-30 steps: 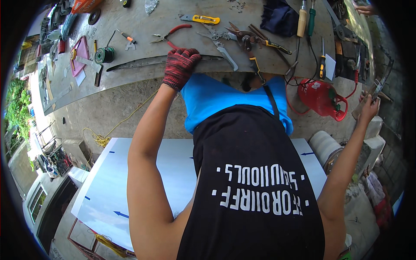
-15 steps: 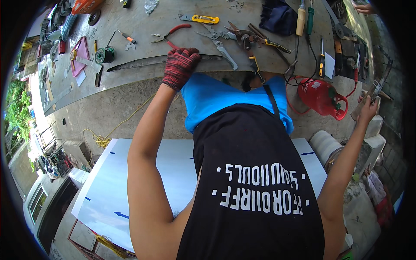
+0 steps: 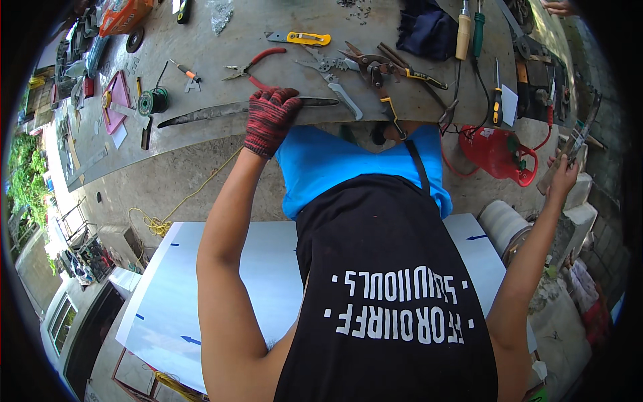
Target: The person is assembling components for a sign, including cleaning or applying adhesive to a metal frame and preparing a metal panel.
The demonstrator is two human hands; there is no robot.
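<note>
My left hand, in a red and black knit glove, is closed over a long, dark, slightly curved metal blade near the bench's front edge. The blade lies along the bench and sticks out on both sides of the glove. Red-handled pliers lie just beyond, one grip end close to the glove. Far to the right, my bare right hand grips a flat grey-brown piece with a long, narrow dark part reaching up from it. Its exact kind I cannot make out.
On the metal bench lie a yellow utility knife, tin snips, a wire spool, a screwdriver and soldering irons. A red gas cylinder stands below its right side. A pale panel lies behind me.
The view has shifted slightly, so most bench items sit a little lower and further left. Both hands keep their holds; my right hand shows slightly lower and further left.
</note>
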